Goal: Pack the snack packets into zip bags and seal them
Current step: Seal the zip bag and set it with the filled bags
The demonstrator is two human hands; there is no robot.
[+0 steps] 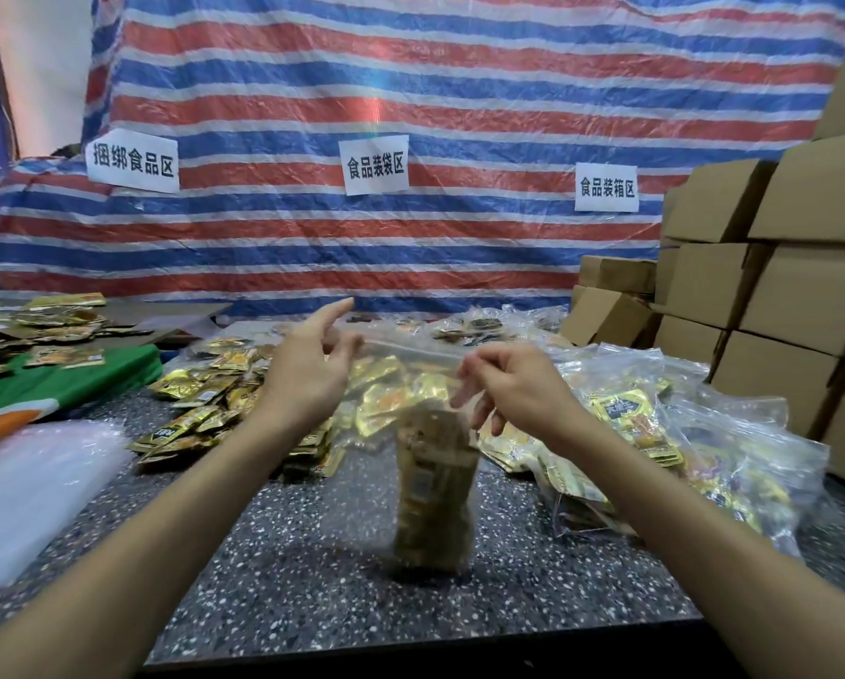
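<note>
Head view: the zip bag (425, 453) hangs over the tabletop (308, 561), its mouth running side to side, fingers of left hand (308, 370) and right hand (513, 384) each pinching one end, snack packets (433, 512) slumped inside

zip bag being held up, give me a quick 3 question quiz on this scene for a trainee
1. True or false: the zip bag is empty.
2. The cardboard boxes are stacked on the: A) left B) right C) centre
3. Fill in: the left hand and right hand hold the bag by its ___ edge.
Key: 1 false; 2 B; 3 top
</note>
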